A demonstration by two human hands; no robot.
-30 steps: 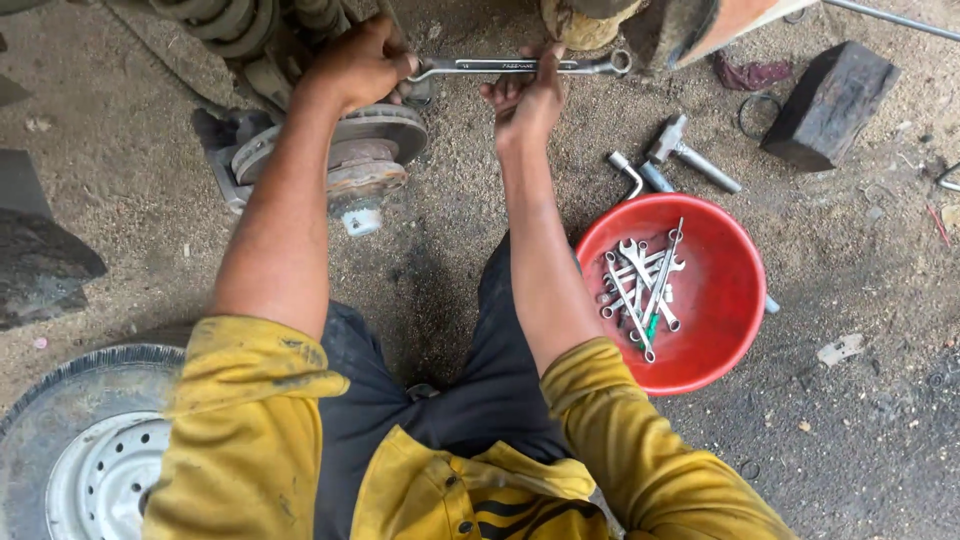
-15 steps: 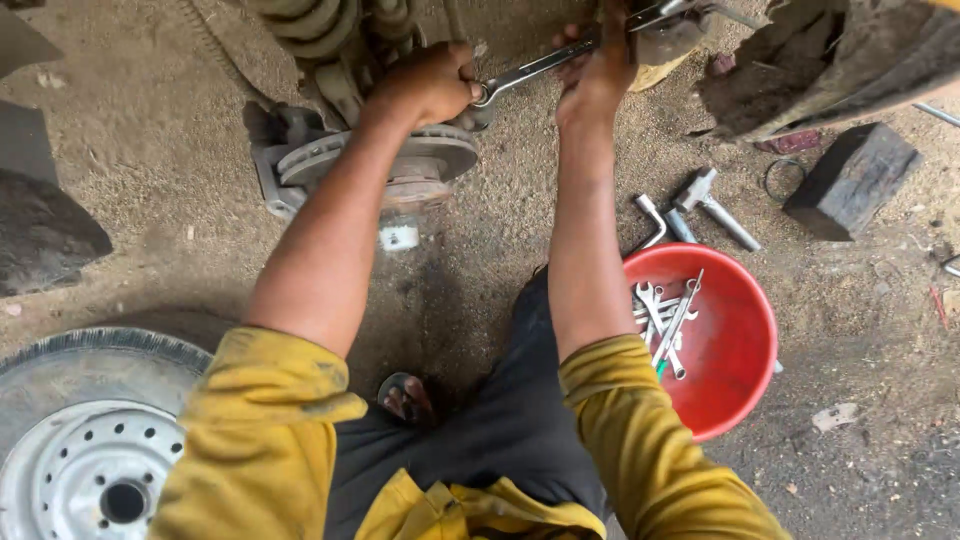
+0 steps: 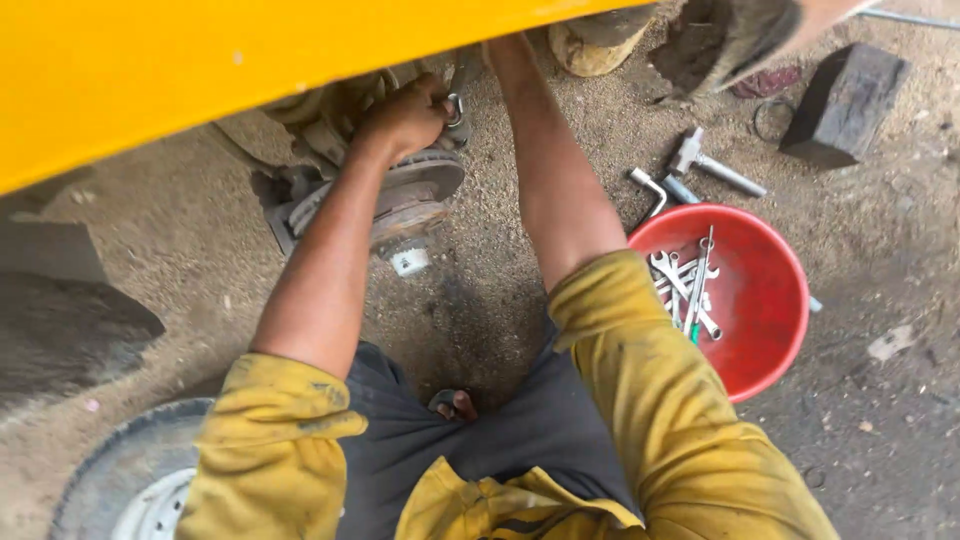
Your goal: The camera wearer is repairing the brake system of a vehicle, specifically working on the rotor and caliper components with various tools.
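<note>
My left hand [image 3: 405, 115] is closed around one end of a metal spanner [image 3: 456, 102], right above a rusty brake disc and hub [image 3: 420, 190] under the vehicle. My right forearm [image 3: 545, 170] reaches up beside it, but the yellow body panel [image 3: 200, 70] hides the right hand and the rest of the spanner. Both sleeves are yellow, and I am sitting on the dirt ground.
A red bowl [image 3: 770, 340] holding several spanners sits to my right. Behind it lie a hammer and an L-shaped wrench [image 3: 715, 170]. A dark wooden block [image 3: 845, 100] is at far right, a removed wheel [image 3: 130, 490] at bottom left, and a small white piece [image 3: 410, 262] near the disc.
My head has dropped closer under the vehicle, so the yellow panel now fills the top of the view. It covers my right hand and most of the spanner, which were visible before.
</note>
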